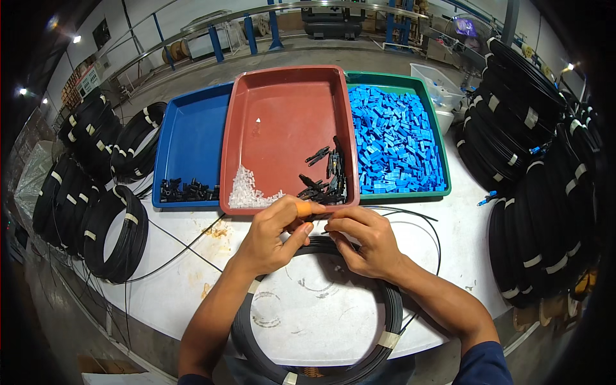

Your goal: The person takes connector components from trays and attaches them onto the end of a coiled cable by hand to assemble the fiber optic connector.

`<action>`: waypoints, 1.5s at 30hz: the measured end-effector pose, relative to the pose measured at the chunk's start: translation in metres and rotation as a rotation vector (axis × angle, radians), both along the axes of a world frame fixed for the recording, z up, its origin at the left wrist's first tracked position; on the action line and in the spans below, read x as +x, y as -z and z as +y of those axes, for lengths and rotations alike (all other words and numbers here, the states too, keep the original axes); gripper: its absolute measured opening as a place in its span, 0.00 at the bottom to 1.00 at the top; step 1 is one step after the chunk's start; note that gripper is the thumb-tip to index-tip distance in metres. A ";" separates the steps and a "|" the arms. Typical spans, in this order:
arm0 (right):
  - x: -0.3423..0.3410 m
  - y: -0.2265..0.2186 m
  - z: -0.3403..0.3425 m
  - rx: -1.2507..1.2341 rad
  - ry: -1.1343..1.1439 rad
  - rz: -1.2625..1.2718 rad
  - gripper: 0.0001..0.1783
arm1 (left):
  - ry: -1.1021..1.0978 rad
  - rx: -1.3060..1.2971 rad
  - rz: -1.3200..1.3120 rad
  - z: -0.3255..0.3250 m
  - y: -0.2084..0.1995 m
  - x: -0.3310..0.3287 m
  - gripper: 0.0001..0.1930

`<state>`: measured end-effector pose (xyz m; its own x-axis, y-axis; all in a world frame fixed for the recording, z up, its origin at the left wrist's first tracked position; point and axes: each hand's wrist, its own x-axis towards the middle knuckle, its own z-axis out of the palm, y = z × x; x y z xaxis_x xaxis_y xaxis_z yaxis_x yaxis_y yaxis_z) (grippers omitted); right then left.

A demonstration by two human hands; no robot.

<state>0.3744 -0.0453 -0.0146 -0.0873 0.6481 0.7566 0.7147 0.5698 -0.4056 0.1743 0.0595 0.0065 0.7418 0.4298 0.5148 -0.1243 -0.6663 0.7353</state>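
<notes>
Just in front of the red tray (289,115), my two hands meet with fingertips almost touching. My left hand (276,234) is closed in a pinch, an orange cover (303,208) around one finger; whatever lies between its fingertips is too small to make out. My right hand (364,240) pinches a thin black cable, whose dark tip (325,232) pokes out toward the left hand. Beneath both wrists lies a large coil of black cable (393,301), bound with pale tape and overhanging the table's near edge.
The red tray holds small white pieces (247,191) and slim black parts (332,170). Flanking it are a blue tray (192,135) with black parts and a green tray (443,170) full of blue connectors (394,141). Black cable coils stand stacked left (131,231) and right (532,224).
</notes>
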 end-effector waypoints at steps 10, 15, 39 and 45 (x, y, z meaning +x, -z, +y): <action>-0.001 -0.002 -0.003 -0.101 -0.008 0.031 0.10 | -0.005 -0.258 -0.022 0.001 0.006 -0.001 0.14; -0.002 -0.006 -0.006 -0.099 0.002 0.051 0.11 | -0.006 -0.295 -0.077 0.000 0.008 0.002 0.13; 0.001 -0.004 -0.006 0.003 -0.011 0.013 0.14 | -0.053 0.076 0.055 -0.005 -0.004 -0.002 0.09; 0.000 -0.004 -0.006 0.014 -0.010 0.016 0.12 | -0.035 0.122 0.004 -0.003 0.001 -0.002 0.10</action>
<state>0.3749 -0.0517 -0.0106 -0.0815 0.6367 0.7668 0.7028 0.5822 -0.4088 0.1726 0.0570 0.0058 0.7300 0.3895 0.5616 -0.0966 -0.7547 0.6490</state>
